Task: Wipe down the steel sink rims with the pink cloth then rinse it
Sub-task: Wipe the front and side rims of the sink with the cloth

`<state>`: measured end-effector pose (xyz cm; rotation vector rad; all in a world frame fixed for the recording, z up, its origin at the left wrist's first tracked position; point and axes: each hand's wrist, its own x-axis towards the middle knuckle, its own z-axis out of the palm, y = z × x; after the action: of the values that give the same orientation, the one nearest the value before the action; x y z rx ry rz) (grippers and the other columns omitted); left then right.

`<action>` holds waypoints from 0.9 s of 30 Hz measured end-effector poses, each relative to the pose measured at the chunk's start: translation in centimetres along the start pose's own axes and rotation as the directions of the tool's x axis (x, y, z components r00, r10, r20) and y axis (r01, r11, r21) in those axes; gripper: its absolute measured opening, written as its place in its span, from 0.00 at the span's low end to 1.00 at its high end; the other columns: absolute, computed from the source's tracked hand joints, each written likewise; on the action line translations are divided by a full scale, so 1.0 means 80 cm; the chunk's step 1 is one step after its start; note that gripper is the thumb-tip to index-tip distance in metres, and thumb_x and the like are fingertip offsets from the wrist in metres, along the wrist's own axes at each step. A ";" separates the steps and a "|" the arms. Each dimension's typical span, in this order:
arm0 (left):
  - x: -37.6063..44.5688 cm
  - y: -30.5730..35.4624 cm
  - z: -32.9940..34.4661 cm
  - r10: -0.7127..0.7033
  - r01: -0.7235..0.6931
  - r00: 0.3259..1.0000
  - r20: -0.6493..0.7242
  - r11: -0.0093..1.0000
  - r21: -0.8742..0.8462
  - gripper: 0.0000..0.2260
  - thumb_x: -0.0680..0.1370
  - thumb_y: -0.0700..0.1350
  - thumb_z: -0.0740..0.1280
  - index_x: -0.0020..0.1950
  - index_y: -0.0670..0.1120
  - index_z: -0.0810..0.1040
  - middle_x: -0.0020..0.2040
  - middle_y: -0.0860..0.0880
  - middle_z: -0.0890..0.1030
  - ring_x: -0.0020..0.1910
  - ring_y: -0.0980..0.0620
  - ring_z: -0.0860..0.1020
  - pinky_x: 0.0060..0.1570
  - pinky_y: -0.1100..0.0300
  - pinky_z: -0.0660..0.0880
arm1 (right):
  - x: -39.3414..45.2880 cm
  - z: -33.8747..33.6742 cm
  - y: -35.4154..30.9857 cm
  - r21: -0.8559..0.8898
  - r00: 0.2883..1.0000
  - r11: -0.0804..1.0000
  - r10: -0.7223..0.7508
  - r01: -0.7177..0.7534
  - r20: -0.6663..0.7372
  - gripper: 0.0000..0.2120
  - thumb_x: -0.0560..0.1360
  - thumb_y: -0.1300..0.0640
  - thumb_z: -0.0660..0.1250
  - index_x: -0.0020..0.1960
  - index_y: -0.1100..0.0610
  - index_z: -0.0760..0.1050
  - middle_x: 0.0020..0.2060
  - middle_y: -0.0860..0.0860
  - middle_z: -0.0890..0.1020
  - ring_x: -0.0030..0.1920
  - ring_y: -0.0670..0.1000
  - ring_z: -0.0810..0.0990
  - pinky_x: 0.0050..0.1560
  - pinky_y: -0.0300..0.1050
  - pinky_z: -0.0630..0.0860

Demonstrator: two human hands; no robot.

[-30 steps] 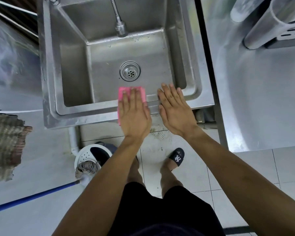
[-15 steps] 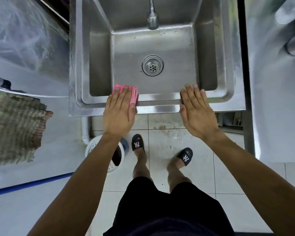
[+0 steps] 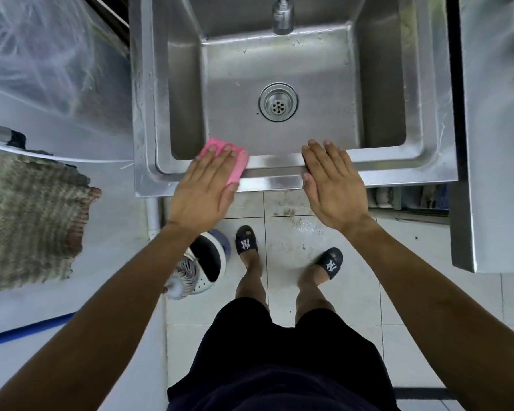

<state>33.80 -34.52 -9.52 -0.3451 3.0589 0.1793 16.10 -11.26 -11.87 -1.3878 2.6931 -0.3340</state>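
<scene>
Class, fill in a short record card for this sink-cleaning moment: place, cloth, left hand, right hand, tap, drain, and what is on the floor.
place: steel sink, seen from above
cloth: pink cloth lying on the near rim, toward its left corner
left hand: left hand pressing flat on the cloth, fingers straight
right hand: right hand flat on the near rim, apart from the cloth
tap: faucet over the basin, no water seen running
drain: drain strainer uncovered, basin bare
floor: mop bucket beside the left foot
</scene>
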 end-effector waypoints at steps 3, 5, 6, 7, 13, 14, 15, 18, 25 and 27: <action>0.002 0.014 -0.002 -0.197 0.196 0.980 -0.027 0.980 -0.032 0.26 0.86 0.52 0.48 0.81 0.41 0.63 0.79 0.40 0.67 0.80 0.41 0.61 0.80 0.45 0.54 | 0.000 0.001 -0.007 0.020 0.999 0.999 0.037 -0.036 -0.037 0.26 0.86 0.50 0.49 0.80 0.60 0.65 0.79 0.57 0.68 0.80 0.60 0.63 0.82 0.58 0.56; 0.020 0.058 0.003 -0.228 0.224 0.972 -0.057 0.973 -0.063 0.26 0.85 0.51 0.48 0.81 0.42 0.63 0.78 0.41 0.68 0.80 0.40 0.62 0.80 0.43 0.56 | 0.000 0.002 -0.011 0.026 0.997 0.998 0.051 -0.049 -0.061 0.25 0.86 0.51 0.51 0.79 0.60 0.66 0.78 0.57 0.69 0.80 0.61 0.64 0.81 0.59 0.57; 0.029 0.078 0.005 -0.195 0.191 0.980 -0.049 0.979 -0.074 0.26 0.86 0.52 0.47 0.81 0.43 0.63 0.79 0.42 0.68 0.80 0.40 0.62 0.79 0.43 0.56 | 0.001 0.003 -0.013 0.029 0.996 0.998 0.056 -0.054 -0.071 0.25 0.86 0.52 0.51 0.79 0.60 0.67 0.78 0.57 0.70 0.79 0.61 0.65 0.81 0.59 0.58; 0.038 0.092 0.005 -0.153 0.150 0.987 -0.039 0.985 -0.080 0.26 0.86 0.52 0.46 0.81 0.43 0.63 0.79 0.43 0.67 0.81 0.41 0.61 0.79 0.44 0.56 | 0.002 0.003 -0.014 0.032 0.995 0.998 0.057 -0.054 -0.077 0.25 0.86 0.52 0.51 0.79 0.60 0.67 0.77 0.57 0.70 0.79 0.61 0.65 0.80 0.60 0.58; 0.018 0.032 0.006 0.142 -0.145 0.989 -0.049 0.988 -0.059 0.26 0.87 0.53 0.52 0.81 0.41 0.64 0.80 0.41 0.65 0.80 0.41 0.61 0.78 0.43 0.60 | 0.002 -0.002 -0.021 0.007 0.996 0.998 0.070 -0.070 -0.053 0.26 0.86 0.51 0.48 0.80 0.61 0.64 0.79 0.59 0.67 0.81 0.61 0.62 0.82 0.59 0.54; 0.008 0.009 0.006 0.166 -0.168 0.985 -0.041 0.985 -0.037 0.26 0.87 0.53 0.52 0.81 0.41 0.63 0.80 0.41 0.65 0.80 0.41 0.61 0.78 0.43 0.59 | 0.001 -0.002 -0.024 0.008 0.995 0.996 0.085 -0.084 -0.046 0.27 0.86 0.51 0.48 0.81 0.61 0.63 0.80 0.58 0.65 0.81 0.61 0.60 0.82 0.59 0.53; -0.002 -0.017 0.006 0.174 -0.174 0.984 -0.035 0.985 -0.012 0.26 0.87 0.53 0.52 0.81 0.41 0.62 0.80 0.41 0.64 0.81 0.41 0.61 0.79 0.43 0.58 | 0.002 -0.002 -0.028 0.018 0.994 0.995 0.095 -0.094 -0.045 0.27 0.86 0.51 0.48 0.81 0.61 0.62 0.80 0.59 0.64 0.82 0.61 0.59 0.83 0.59 0.52; -0.030 -0.093 -0.006 0.137 -0.139 0.989 0.048 0.990 0.026 0.26 0.87 0.55 0.48 0.83 0.43 0.58 0.81 0.41 0.62 0.82 0.43 0.58 0.81 0.44 0.54 | 0.008 0.001 -0.052 0.078 0.998 0.996 0.040 -0.035 -0.057 0.25 0.86 0.52 0.51 0.79 0.63 0.65 0.79 0.60 0.66 0.81 0.62 0.61 0.82 0.60 0.54; -0.028 -0.029 0.000 -0.281 0.275 0.958 -0.058 0.958 -0.085 0.25 0.86 0.51 0.50 0.81 0.42 0.64 0.80 0.43 0.66 0.81 0.42 0.59 0.81 0.47 0.47 | 0.048 0.024 -0.148 0.046 0.978 0.977 -0.211 0.210 0.004 0.25 0.86 0.52 0.53 0.80 0.62 0.64 0.80 0.59 0.66 0.81 0.60 0.63 0.82 0.58 0.57; -0.035 -0.030 0.002 -0.207 0.202 0.977 -0.052 0.975 -0.092 0.24 0.87 0.51 0.51 0.81 0.41 0.64 0.80 0.43 0.65 0.81 0.42 0.59 0.81 0.45 0.52 | 0.056 0.028 -0.155 0.011 0.965 0.966 -0.259 0.259 0.033 0.26 0.87 0.50 0.50 0.81 0.62 0.62 0.81 0.58 0.63 0.81 0.60 0.61 0.81 0.59 0.57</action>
<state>37.10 -36.21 -9.76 -0.6791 3.0541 0.2951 23.71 -22.23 -11.06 -1.7311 2.4821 -0.3351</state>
